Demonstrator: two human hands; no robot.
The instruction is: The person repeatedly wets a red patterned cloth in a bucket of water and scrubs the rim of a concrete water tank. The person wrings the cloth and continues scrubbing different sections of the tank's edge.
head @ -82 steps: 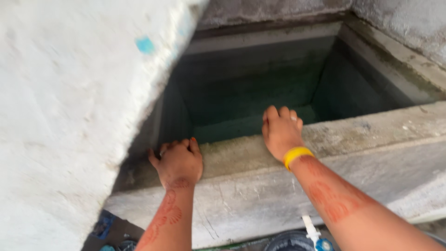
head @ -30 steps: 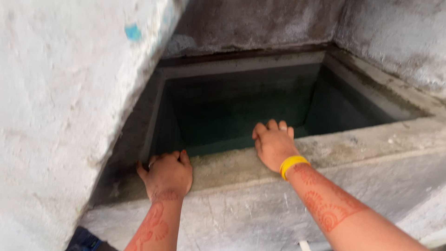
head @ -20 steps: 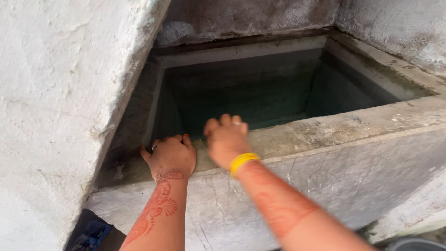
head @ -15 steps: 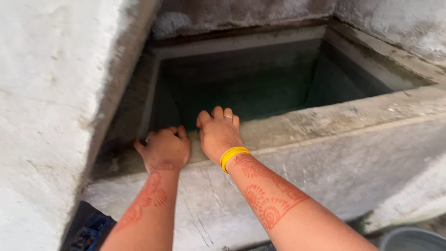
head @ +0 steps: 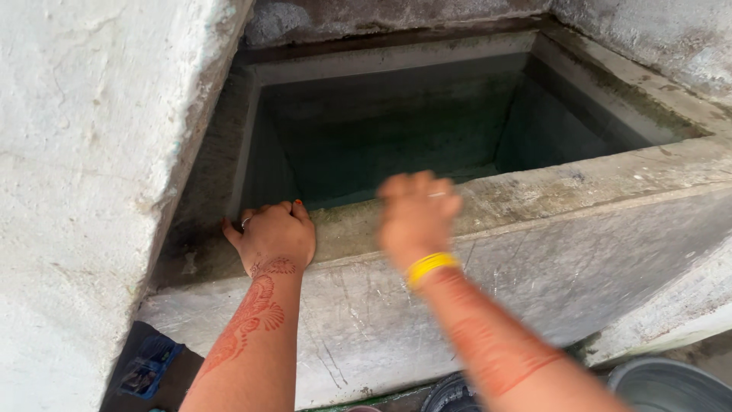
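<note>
A deep concrete tank [head: 534,183] with dark greenish inner walls opens in front of me. My left hand [head: 273,238] rests on its front rim near the left corner, fingers curled over the inner edge, a ring on one finger and henna patterns down the forearm. My right hand [head: 415,215] is blurred with motion, lifted just above the rim a little right of the left hand, holding nothing, fingers loosely spread. A yellow bangle [head: 428,266] sits on that wrist.
A rough whitewashed wall [head: 91,168] slants over the tank's left side. Below the tank's front face stand a grey metal basin [head: 671,385] at the right and a dark round vessel [head: 450,393]. Blue fabric [head: 149,366] shows at lower left.
My right hand slid left along the rim toward my left hand, then lifted off it, now blurred. My left hand has stayed on the rim. The view shifted slightly.
</note>
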